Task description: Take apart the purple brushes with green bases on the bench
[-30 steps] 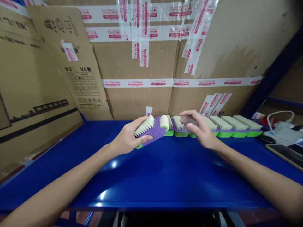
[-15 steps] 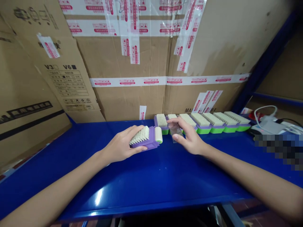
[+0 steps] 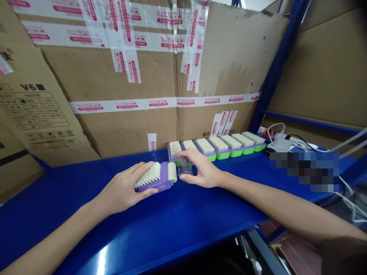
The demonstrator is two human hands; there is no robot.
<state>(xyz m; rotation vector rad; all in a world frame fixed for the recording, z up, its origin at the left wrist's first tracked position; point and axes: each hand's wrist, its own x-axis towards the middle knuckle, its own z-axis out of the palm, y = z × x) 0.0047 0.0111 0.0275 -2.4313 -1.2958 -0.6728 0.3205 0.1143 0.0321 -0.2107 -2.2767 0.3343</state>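
Observation:
My left hand (image 3: 122, 189) is wrapped around a purple scrub brush (image 3: 164, 179). Its pale bristles face up and a cream roller with a green edge (image 3: 172, 172) sticks out at its right end. In my right hand (image 3: 205, 170), thumb and fingers grip a clear plastic cover (image 3: 185, 169). The cover is right beside the roller end; whether they touch I cannot tell. Behind both hands stands a row of several similar brushes (image 3: 219, 144), bristles up, with purple and green bodies. My right fingers partly hide the nearer ones.
Under my hands is a glossy blue table (image 3: 160, 233). A taped cardboard sheet (image 3: 129, 130) walls off the back, and a printed carton (image 3: 48, 110) leans at the left. White cables and a plug (image 3: 282, 142) lie at the right beside a blue upright post (image 3: 276, 68).
The view has swung to the right. My right hand has brought the clear plastic cover closer to the brush's roller end. My left hand keeps its hold on the brush.

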